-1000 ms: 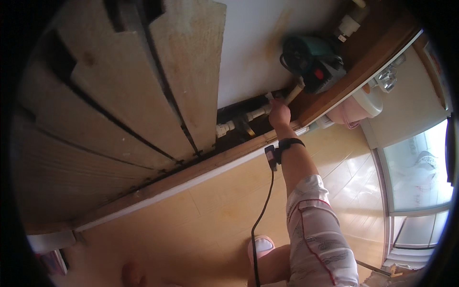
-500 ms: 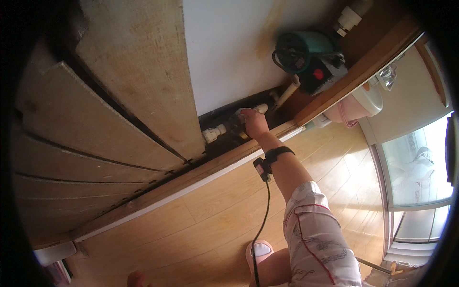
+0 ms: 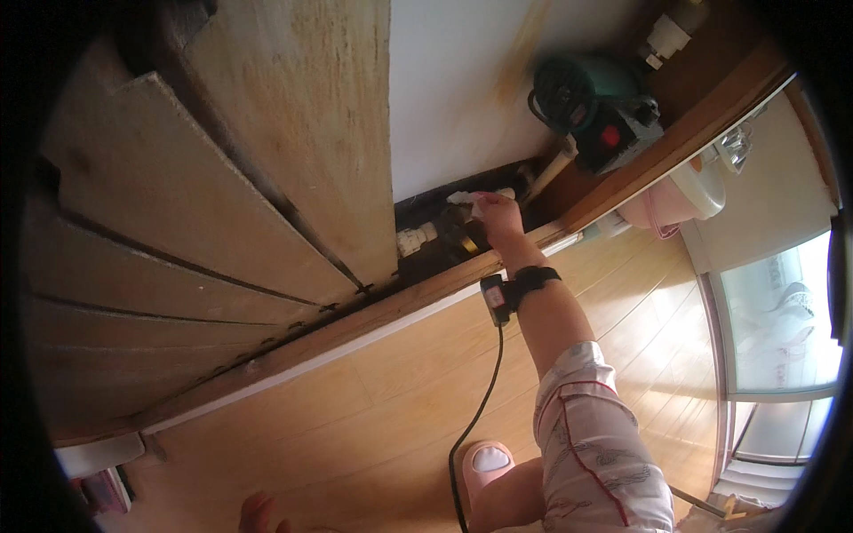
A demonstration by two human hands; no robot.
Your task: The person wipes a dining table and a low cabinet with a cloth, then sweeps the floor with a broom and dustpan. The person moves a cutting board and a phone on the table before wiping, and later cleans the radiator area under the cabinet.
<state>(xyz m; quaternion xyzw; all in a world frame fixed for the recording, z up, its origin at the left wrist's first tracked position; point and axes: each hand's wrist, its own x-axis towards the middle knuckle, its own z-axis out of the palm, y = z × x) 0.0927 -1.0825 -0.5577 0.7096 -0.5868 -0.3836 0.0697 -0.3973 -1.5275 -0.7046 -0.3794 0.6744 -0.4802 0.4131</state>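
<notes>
My right hand [image 3: 499,216] reaches over a wooden ledge into the recess, its fingers closed on a crumpled white tissue or cloth [image 3: 462,198]. It is right beside a white pipe end [image 3: 506,193] and above a dark valve-like fitting with a yellow part [image 3: 466,242]. To the left of that fitting is a white ribbed pipe connector [image 3: 415,240]. My left hand [image 3: 257,513] shows only as a blurred bit at the lower edge, apart from everything; its fingers are mostly hidden.
Wooden slats [image 3: 293,133] fan out on the left. A green and black motor pump [image 3: 586,107] stands at the recess's right end. The wooden ledge [image 3: 418,293] borders the wood floor [image 3: 382,391]. A black cable [image 3: 480,409] hangs from my right wrist, near my pink slipper [image 3: 490,453].
The view has shifted, so the slats and pump appear farther right. My right hand has drawn back a little from the fitting, and the white tissue or cloth shows more clearly.
</notes>
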